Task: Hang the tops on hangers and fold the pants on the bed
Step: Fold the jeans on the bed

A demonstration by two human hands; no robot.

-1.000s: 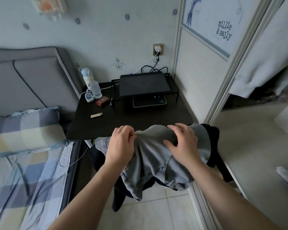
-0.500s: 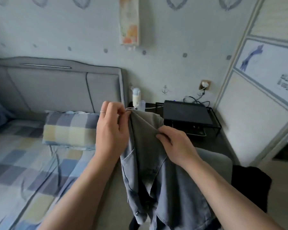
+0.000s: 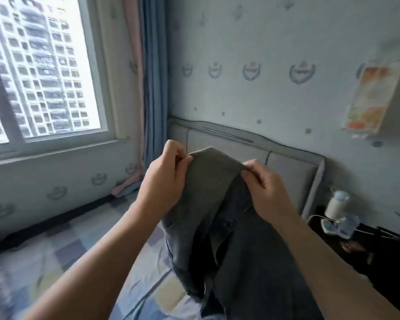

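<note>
Checked bedding is covering the bed (image 3: pixel 56 262) nearest the viewer; above it one pair of grey pants (image 3: pixel 217 204) is hanging, held up in the air; two hands are gripping its top edge, the left hand (image 3: pixel 164 179) pinching one end, the right hand (image 3: pixel 266 188) pinching the other; beyond, one grey headboard (image 3: pixel 291 167) is standing against the wall; one white bottle (image 3: pixel 336 204) is sitting on the dark nightstand (image 3: pixel 379 250); one window (image 3: pixel 44 65) is showing tower blocks.

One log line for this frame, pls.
left hand pinches pants | right hand pinches pants | pants held up over bed | fold not started
</note>
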